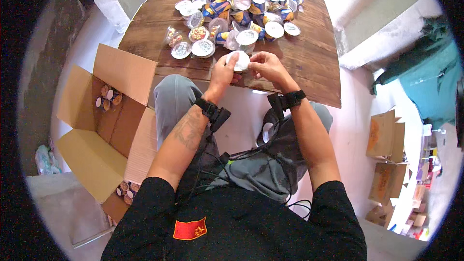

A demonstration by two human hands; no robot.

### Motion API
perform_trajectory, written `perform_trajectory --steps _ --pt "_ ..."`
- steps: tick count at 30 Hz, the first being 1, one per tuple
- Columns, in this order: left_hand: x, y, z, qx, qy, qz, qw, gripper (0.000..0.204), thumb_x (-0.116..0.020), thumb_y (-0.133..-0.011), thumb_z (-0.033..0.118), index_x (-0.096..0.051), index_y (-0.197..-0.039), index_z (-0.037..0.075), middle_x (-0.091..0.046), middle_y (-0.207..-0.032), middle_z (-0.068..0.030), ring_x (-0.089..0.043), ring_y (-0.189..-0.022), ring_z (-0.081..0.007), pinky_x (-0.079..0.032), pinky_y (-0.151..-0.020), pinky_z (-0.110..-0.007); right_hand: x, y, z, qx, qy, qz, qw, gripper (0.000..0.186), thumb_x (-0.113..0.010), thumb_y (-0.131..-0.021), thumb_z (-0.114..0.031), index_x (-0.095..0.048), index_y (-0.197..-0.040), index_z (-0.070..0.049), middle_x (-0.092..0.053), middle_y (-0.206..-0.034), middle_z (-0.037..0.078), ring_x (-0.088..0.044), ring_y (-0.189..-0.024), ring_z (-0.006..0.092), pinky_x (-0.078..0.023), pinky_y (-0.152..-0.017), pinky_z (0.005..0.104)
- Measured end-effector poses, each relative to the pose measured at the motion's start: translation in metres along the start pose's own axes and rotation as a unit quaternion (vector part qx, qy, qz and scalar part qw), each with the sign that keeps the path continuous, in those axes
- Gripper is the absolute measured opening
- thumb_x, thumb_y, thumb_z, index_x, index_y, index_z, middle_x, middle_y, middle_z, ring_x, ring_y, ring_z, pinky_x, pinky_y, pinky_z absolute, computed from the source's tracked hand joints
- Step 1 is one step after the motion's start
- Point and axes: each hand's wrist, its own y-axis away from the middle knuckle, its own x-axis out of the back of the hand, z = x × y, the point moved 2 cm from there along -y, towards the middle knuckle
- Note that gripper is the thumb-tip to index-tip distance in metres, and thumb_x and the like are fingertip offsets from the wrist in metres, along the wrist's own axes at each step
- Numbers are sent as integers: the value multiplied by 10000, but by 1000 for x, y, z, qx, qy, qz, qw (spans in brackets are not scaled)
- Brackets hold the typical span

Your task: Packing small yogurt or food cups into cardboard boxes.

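Just above the near edge of the wooden table [309,63], my left hand [223,75] grips a small round cup with a white lid [238,61], its thumb lying on top. The fingers of my right hand [270,70] are pinched together at the lid's right edge; whether they hold the rim or a tab is too small to see. Beyond my hands lies a heap of similar cups [257,5], blue and yellow with pale round lids. Nearest to my left hand are a white-lidded cup [203,48] and a clear pack of small colourful pieces [198,33].
An open cardboard box [116,130] stands on the floor to my left, with cup packs [109,97] inside. More cartons [386,181] are at the right, below a green cloth [425,84]. Black cables [251,153] lie across my lap. A plastic bag [47,160] rests far left.
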Motion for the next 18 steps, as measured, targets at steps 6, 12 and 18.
perform_trajectory --steps 6,12,18 --pt "3 -1 -4 -74 -78 10 994 330 -582 -949 275 -608 -1145 11 -672 -900 -71 -623 -597 -123 -512 -491 -264 -1 -5 -6 64 54 133 988 242 -656 -876 -204 -657 -1013 -5 -686 -839 94 -643 -683 150 -530 -599 293" --pt "2 -2 -6 -88 -90 14 992 320 -562 -957 269 -605 -1140 11 -671 -868 -56 -608 -570 -113 -494 -480 -255 0 -21 3 182 235 194 935 264 -606 -868 -162 -672 -1119 -109 -667 -943 163 -663 -842 319 -526 -769 402" --pt "2 1 -4 -78 -71 4 994 322 -548 -968 283 -604 -1138 15 -669 -846 -49 -607 -559 -114 -496 -483 -257 -3 -22 -2 269 350 236 866 203 -651 -853 -64 -692 -1051 -73 -648 -952 147 -670 -812 275 -531 -750 362"
